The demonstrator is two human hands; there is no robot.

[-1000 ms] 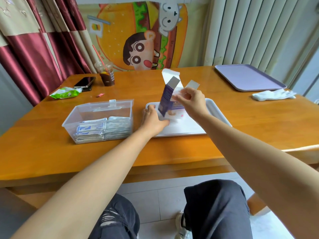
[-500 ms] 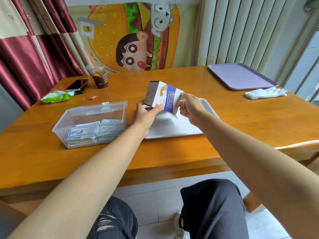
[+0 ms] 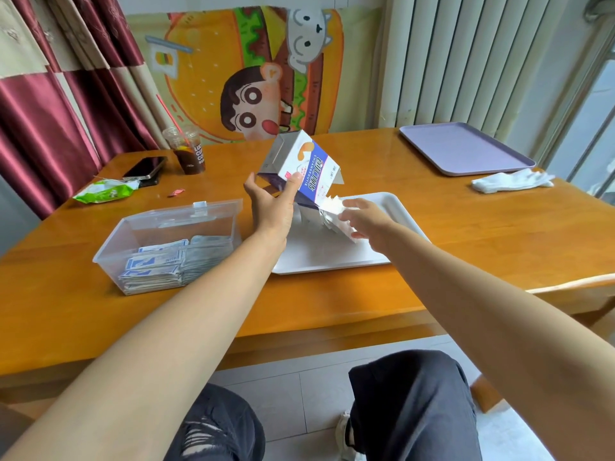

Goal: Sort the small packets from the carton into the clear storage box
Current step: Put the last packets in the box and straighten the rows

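My left hand (image 3: 271, 202) grips a white and blue carton (image 3: 299, 164), tipped with its open end down to the right above the white tray (image 3: 392, 207). Several small white packets (image 3: 332, 217) spill from the opening toward the tray. My right hand (image 3: 367, 221) is spread with straight fingers just under and beside the falling packets, touching some of them. To the left stands the clear storage box (image 3: 173, 227), with stacks of blue and white packets (image 3: 159, 267) lying in its near half.
A lilac tray (image 3: 462, 148) and a white cloth (image 3: 512, 181) lie at the back right of the wooden table. At the back left are an iced drink cup (image 3: 188, 154), a phone (image 3: 144, 168) and a green wrapper (image 3: 104, 193). My knees are below the table edge.
The carton has gone from upright on the tray to lifted and tipped open end down. My right hand let go of its flap and opened under the packets now spilling out.
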